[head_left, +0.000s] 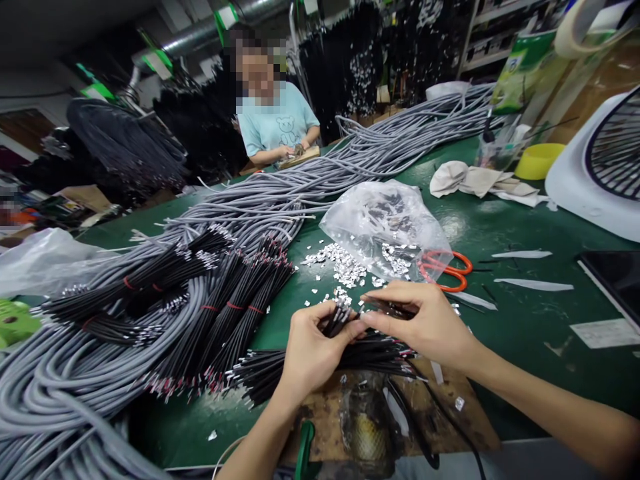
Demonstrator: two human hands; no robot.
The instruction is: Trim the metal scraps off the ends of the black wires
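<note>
Head view, single entry. Left hand (313, 347): fingers are closing around a handful of black wires (340, 317), whose silver-tipped ends are sticking up out of the fist toward 1 o'clock. Right hand (425, 323): thumb and forefinger are pressing together on what appears to be a black strand (393, 308); it is running under the fingers along the 9-to-3 line, and its near end is meeting the tips of the handful. Key relation: the handful is lying at 9 o'clock from the right hand's pinch, the two thumbs are almost touching, and the left hand is the nearer holder. Below both hands, a loose sheaf of black wires (380, 353) is lying along 9-to-3 across a worn wooden board (450, 413). At 12 o'clock from the hands, small metal terminals (340, 263) are spilling from a clear plastic bag (387, 227). Orange scissors (450, 270) are resting at 1 o'clock, partly under the bag. At 9 to 10 o'clock, tied black wire bundles (220, 313) are lying over grey cables (280, 207) on the green table (500, 227). At 11 o'clock, far off, a co-worker (277, 123) is sitting. At 2 o'clock, a white fan (600, 173) is standing.
</note>
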